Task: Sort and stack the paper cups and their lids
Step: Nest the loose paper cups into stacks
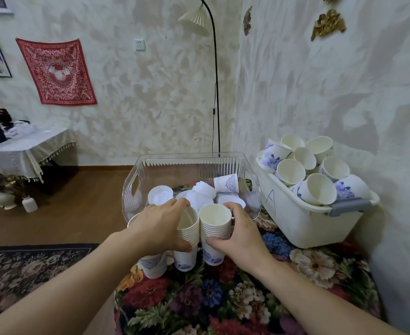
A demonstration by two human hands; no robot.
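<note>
Left hand [159,228] grips cup stack [187,238]; right hand [241,234] grips neighbouring stack [215,234], stacks touching.

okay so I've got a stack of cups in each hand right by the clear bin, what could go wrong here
1. The left hand and right hand hold two tall cup stacks side by side; a bump could tip either.
2. A third stack stands close under the left wrist and could get knocked.
3. The white tub is heaped with loose cups; one could roll out.

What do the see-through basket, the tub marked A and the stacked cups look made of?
Clear basket: likely hard glossy plastic; transparent ribbed walls, cut-out handle. Tub marked A: opaque cream plastic, apparently matte, with a grey handle. Stacked cups in the right hand: seemingly matte paper; thin rolled rims.
</note>
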